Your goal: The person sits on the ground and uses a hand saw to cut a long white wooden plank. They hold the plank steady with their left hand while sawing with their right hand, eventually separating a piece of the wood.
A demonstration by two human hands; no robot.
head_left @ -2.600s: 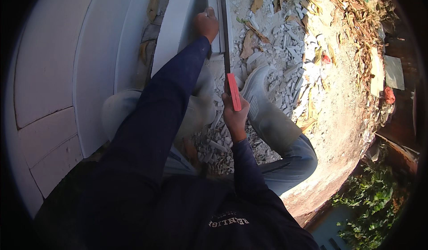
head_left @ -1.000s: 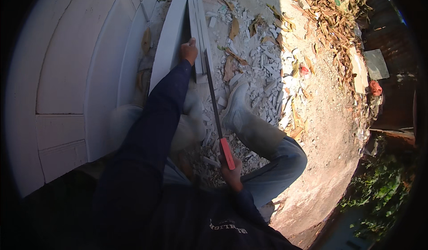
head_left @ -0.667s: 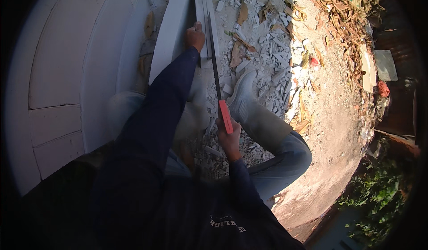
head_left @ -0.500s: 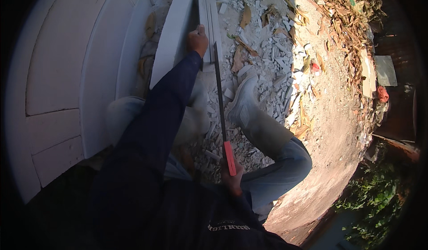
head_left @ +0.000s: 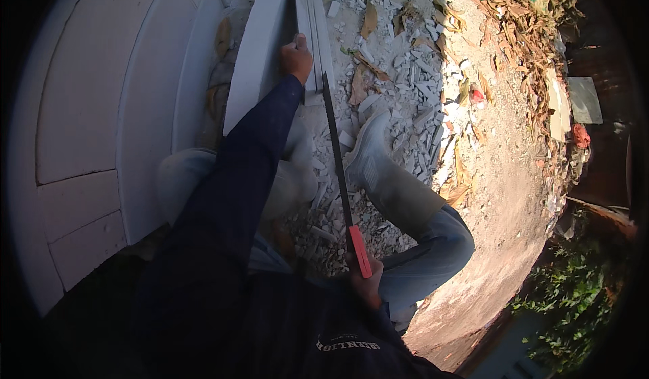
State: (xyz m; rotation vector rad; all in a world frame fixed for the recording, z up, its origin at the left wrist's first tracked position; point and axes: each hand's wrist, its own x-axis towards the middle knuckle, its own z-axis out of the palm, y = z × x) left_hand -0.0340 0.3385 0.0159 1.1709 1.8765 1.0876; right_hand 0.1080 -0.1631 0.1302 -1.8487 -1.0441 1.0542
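Note:
A handsaw with a red handle and a long dark blade (head_left: 338, 155) slants up through the middle of the view. My right hand (head_left: 369, 284) is wrapped round its handle, close to my body. The blade's far end lies against the right side of a stack of long, narrow white strips (head_left: 309, 14), near their close end. My left hand (head_left: 296, 60) is closed on the left edge of these strips, thumb on top. Left of the strips stands a tall white board (head_left: 260, 48); what supports the stack is hidden.
White offcuts (head_left: 419, 88) and dry leaves litter the ground beside my boot (head_left: 373, 153). A white panelled wall (head_left: 94, 88) rises on the left. Leaf litter (head_left: 534, 14) lies at the far right, with a green plant (head_left: 568, 311) at lower right.
My right hand has drawn the saw back toward my body and slightly right, and its handle sits lower. My left hand keeps its hold on the strips.

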